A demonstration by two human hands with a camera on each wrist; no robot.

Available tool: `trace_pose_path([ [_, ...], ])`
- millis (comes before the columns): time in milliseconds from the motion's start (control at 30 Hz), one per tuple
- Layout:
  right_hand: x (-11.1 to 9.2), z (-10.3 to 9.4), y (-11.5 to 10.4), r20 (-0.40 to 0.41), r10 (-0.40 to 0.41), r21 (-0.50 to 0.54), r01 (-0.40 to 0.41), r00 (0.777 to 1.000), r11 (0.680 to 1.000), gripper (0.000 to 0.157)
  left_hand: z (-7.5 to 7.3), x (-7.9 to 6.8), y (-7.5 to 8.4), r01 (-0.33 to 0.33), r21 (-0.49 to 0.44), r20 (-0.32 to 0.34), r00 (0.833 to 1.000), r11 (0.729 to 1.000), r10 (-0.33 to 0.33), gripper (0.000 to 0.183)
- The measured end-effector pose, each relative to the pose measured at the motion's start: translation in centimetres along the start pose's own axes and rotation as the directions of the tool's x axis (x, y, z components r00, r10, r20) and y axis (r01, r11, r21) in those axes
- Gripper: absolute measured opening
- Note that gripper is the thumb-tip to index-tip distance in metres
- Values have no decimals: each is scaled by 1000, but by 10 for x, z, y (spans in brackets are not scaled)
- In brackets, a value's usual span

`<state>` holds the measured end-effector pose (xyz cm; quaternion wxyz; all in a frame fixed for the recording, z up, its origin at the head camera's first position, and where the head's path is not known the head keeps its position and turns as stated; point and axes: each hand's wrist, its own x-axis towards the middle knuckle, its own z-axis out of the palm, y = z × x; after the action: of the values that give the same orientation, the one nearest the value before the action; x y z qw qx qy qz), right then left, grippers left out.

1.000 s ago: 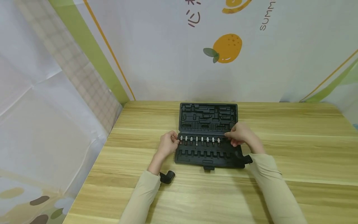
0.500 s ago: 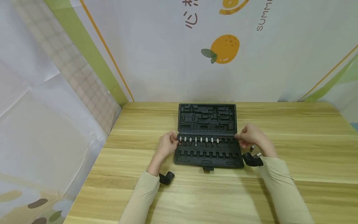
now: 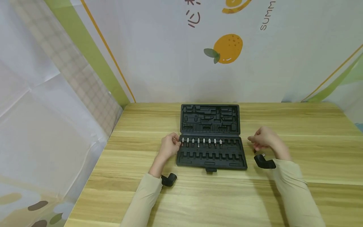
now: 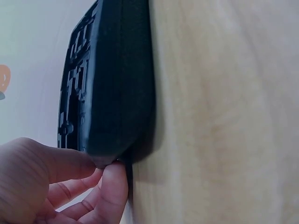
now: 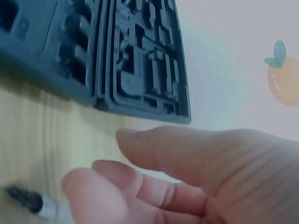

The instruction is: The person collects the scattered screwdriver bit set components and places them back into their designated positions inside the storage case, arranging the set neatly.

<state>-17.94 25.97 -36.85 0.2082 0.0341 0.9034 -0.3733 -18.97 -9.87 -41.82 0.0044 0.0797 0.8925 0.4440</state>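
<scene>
While pinching the case (image 3: pixel 210 135) on the table (image 3: pixel 218 195) at its nine-o'clock edge with left hand (image 3: pixel 169 146), hovers past three o'clock with right hand (image 3: pixel 266 138), released, loosely curled, near a blurred, seemingly loose bit (image 5: pixel 41 206).

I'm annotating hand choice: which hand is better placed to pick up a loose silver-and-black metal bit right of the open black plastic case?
Probably the right hand: it is close to the bit and looks empty. The left hand is across the case, pinching its edge.
</scene>
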Motion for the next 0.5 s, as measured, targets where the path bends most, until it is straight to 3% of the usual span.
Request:
trace_pose_path([
  [500, -7, -10, 20, -12, 52, -40, -53, 999, 998, 32, 0, 0, 1, 11, 1, 2, 1000, 1000, -11, 5],
])
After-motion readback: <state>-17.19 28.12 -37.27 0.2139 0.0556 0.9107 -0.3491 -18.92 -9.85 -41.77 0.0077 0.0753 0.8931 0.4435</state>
